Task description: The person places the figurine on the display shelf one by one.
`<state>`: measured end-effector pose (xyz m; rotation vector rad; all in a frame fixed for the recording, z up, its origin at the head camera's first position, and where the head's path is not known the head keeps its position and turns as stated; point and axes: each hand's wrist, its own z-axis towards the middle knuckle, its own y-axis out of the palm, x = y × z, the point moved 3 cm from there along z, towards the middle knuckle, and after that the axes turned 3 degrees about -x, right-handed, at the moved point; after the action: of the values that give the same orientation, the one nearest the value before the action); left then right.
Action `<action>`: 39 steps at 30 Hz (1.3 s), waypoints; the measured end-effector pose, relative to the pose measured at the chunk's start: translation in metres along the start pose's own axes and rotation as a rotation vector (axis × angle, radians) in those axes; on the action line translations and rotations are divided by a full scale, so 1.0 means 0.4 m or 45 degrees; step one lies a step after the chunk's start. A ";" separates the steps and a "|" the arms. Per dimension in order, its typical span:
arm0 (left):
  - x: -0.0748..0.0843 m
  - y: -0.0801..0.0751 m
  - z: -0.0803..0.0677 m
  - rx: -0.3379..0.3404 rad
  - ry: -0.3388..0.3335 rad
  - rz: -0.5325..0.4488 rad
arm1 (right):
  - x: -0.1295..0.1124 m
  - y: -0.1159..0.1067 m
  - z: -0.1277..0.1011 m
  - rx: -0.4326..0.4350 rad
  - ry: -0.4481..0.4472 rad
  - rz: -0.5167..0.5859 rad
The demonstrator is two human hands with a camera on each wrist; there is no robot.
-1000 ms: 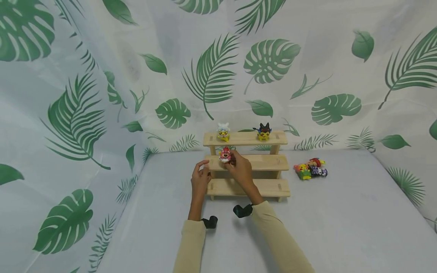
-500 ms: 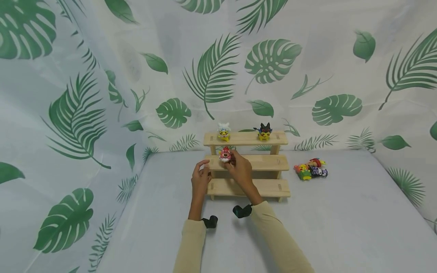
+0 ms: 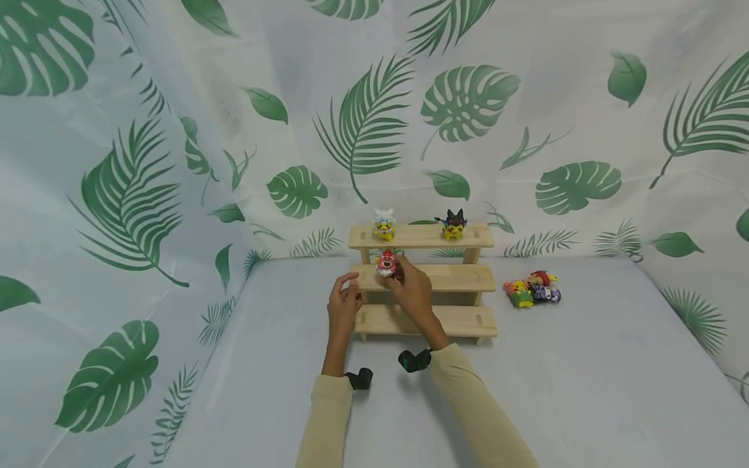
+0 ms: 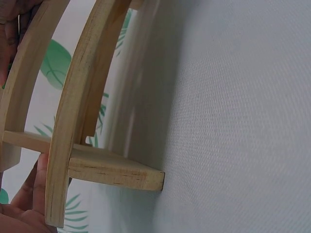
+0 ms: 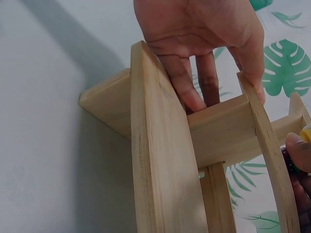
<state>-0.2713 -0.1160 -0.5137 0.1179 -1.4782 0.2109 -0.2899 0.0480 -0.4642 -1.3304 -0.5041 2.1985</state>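
Note:
A three-tier wooden display shelf [image 3: 456, 278] stands on the white cloth. My left hand [image 3: 343, 304] grips its left end; in the right wrist view that hand [image 5: 204, 34] has its thumb at a tier's edge and fingers against the side support. Between thumb and fingers, my right hand [image 3: 414, 289] pinches a small pink bear figurine [image 3: 386, 264] with a red top, at the left part of the middle tier. Whether its base touches the wood, I cannot tell. In the right wrist view the right hand [image 5: 301, 155] shows only partly at the right edge.
On the top tier stand a white-hooded yellow figurine [image 3: 383, 225] at left and a black-hooded yellow figurine [image 3: 453, 225] at right. Several colourful figurines [image 3: 532, 290] lie in a cluster on the cloth right of the shelf. A leaf-printed curtain [image 3: 374, 130] rises behind.
The head view has shifted very slightly. Both hands, the pink bear figurine and the shelf keep practically the same places.

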 end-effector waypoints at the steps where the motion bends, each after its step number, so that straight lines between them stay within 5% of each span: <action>1: 0.000 0.000 0.001 -0.003 0.003 0.002 | 0.000 0.000 0.000 0.000 0.002 -0.004; 24: 0.001 0.000 0.004 0.001 0.017 -0.021 | -0.003 -0.003 -0.004 -0.027 0.042 0.033; 34: -0.002 0.001 0.002 -0.005 0.005 -0.014 | 0.023 -0.039 -0.030 0.034 0.074 0.382; 39: 0.000 0.001 0.002 -0.004 0.012 0.004 | 0.051 -0.104 -0.061 0.197 0.108 0.550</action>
<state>-0.2724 -0.1156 -0.5137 0.1115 -1.4694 0.2113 -0.2663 0.0947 -0.4663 -1.5498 -0.0081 2.4444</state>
